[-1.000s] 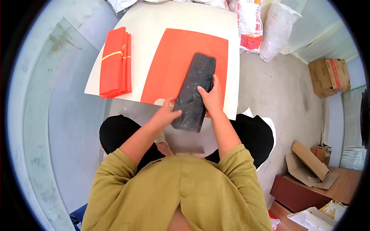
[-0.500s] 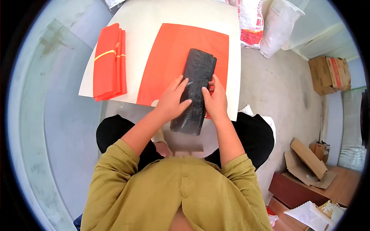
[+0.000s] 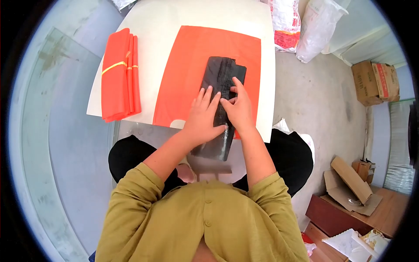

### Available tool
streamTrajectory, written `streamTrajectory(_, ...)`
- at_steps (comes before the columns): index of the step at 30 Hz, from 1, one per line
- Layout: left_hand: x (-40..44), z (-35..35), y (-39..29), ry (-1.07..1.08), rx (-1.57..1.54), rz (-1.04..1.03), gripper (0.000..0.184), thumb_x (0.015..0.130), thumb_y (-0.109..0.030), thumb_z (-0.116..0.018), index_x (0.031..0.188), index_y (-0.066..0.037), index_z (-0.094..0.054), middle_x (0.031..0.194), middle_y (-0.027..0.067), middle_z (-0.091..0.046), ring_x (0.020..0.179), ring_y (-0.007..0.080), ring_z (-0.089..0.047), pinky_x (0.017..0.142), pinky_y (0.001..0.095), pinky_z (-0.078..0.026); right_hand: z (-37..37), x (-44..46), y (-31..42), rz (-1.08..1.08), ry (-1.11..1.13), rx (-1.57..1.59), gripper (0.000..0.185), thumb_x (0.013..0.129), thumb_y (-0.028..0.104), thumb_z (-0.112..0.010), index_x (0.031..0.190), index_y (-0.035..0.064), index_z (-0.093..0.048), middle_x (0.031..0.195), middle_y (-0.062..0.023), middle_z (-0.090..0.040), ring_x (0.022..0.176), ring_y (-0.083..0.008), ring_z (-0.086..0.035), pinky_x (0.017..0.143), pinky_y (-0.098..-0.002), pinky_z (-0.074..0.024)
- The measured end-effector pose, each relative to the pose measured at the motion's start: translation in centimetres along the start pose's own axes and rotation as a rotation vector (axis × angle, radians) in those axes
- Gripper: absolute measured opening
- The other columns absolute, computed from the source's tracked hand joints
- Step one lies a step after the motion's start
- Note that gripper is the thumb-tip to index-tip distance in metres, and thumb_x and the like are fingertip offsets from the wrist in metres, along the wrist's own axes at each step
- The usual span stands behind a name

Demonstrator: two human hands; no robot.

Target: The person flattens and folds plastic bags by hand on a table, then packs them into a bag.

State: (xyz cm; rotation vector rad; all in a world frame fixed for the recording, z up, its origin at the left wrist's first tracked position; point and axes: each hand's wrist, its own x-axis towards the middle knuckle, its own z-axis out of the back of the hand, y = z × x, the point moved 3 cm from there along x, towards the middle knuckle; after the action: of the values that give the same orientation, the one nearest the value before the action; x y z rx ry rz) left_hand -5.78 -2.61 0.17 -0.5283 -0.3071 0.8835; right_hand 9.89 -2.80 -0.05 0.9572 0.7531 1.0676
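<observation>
The folded bundle of black plastic film (image 3: 217,70) lies slantwise on a flat orange-red plastic bag (image 3: 181,65), its lower end jutting past the white table's (image 3: 150,32) near edge. The left hand (image 3: 201,120) rests spread upon it; the right hand (image 3: 241,109) curls at its right side, its grip unclear.

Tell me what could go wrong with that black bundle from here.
The black bundle overhangs the near edge of the table, so it might slip if the left hand lifts off. It also lies on the orange sheet, which could crease if dragged along.
</observation>
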Motion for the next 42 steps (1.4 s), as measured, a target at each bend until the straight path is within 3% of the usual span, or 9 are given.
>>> streamTrajectory(5,-0.1,-0.5,-0.1,0.016,-0.002,-0.050,0.101,0.079,-0.029,-0.081,0.162,0.000,-0.030,0.171,0.0279,-0.021,0.159,0.0492,-0.017,0.126,0.0624,-0.021,0.6,-0.1,0.1,0.051,0.065,-0.087,0.075,0.088,0.003,-0.076,0.157,0.0066,-0.047,0.136,-0.0175,-0.062,0.080,-0.0167,-0.065,0.080,-0.0328,-0.0572)
streamTrajectory(8,-0.5,0.0,-0.2,0.042,0.013,-0.052,0.098,0.081,-0.027,-0.079,0.162,0.001,-0.031,0.170,0.0267,-0.024,0.158,0.0491,-0.018,0.125,0.0637,-0.021,1.1,-0.2,0.8,0.037,0.092,-0.121,0.065,0.089,0.002,-0.072,0.151,0.0045,-0.053,0.135,-0.0178,-0.062,0.094,-0.0231,-0.067,0.088,-0.0367,-0.0567)
streamTrajectory(11,-0.7,-0.4,-0.5,0.013,0.038,-0.072,0.093,0.082,-0.025,-0.077,0.160,0.001,-0.033,0.167,0.0263,-0.029,0.157,0.0482,-0.023,0.123,0.0652,-0.023,0.9,0.4,0.2,0.421,-0.145,-0.361,0.048,0.098,0.014,-0.064,0.143,0.0017,-0.057,0.148,-0.0192,-0.056,0.126,-0.0392,-0.059,0.108,-0.0473,-0.0470)
streamTrajectory(15,-0.6,-1.6,-0.6,-0.029,0.087,-0.085,0.086,0.085,-0.022,-0.074,0.158,0.001,-0.036,0.165,0.0267,-0.033,0.156,0.0473,-0.026,0.122,0.0675,-0.025,-1.1,1.2,1.0,0.586,0.219,-0.376,0.051,0.104,0.032,-0.055,0.145,0.0015,-0.058,0.161,-0.0163,-0.047,0.153,-0.0410,-0.034,0.126,-0.0586,-0.0229)
streamTrajectory(24,-0.3,-2.4,-0.9,0.048,0.114,-0.027,0.086,0.089,-0.023,-0.070,0.162,0.000,-0.030,0.170,0.0235,-0.025,0.159,0.0446,-0.020,0.123,0.0663,-0.023,-1.9,4.9,-0.4,0.559,0.401,-0.706,0.061,0.107,0.043,-0.049,0.156,0.0083,-0.049,0.171,-0.0112,-0.033,0.161,-0.0329,-0.021,0.130,-0.0527,-0.0146)
streamTrajectory(30,-0.1,-2.3,-1.3,0.059,0.165,-0.007,0.085,0.089,-0.024,-0.068,0.162,0.000,-0.032,0.170,0.0219,-0.027,0.159,0.0400,-0.022,0.125,0.0628,-0.023,-2.4,7.6,-1.1,0.631,0.211,-0.702,0.065,0.104,0.053,-0.054,0.150,0.0086,-0.057,0.166,-0.0122,-0.042,0.157,-0.0359,-0.031,0.127,-0.0547,-0.0245)
streamTrajectory(31,-0.1,-2.3,-1.3,0.050,0.179,-0.007,0.083,0.089,-0.024,-0.069,0.161,0.000,-0.035,0.169,0.0218,-0.029,0.159,0.0388,-0.025,0.125,0.0616,-0.024,-2.5,8.1,-1.1,0.546,0.272,-0.745,0.063,0.104,0.048,-0.054,0.157,0.0136,-0.050,0.172,-0.0098,-0.033,0.161,-0.0321,-0.022,0.130,-0.0513,-0.0169)
streamTrajectory(34,-0.3,-2.5,-1.1,0.069,0.167,-0.008,0.085,0.091,-0.022,-0.065,0.165,-0.003,-0.027,0.172,0.0201,-0.022,0.160,0.0408,-0.020,0.124,0.0643,-0.022,-2.8,9.1,-1.3,0.548,0.222,-0.752,0.064,0.103,0.049,-0.056,0.157,0.0136,-0.050,0.171,-0.0100,-0.034,0.160,-0.0325,-0.023,0.130,-0.0514,-0.0190)
streamTrajectory(42,-1.3,-2.5,-1.2,0.113,0.183,-0.087,0.080,0.093,-0.027,-0.065,0.162,-0.003,-0.032,0.172,0.0176,-0.027,0.159,0.0371,-0.024,0.127,0.0554,-0.023,-3.0,8.8,-1.6,0.580,0.145,-0.760,0.066,0.102,0.050,-0.058,0.156,0.0135,-0.051,0.170,-0.0108,-0.036,0.159,-0.0326,-0.027,0.130,-0.0501,-0.0206)
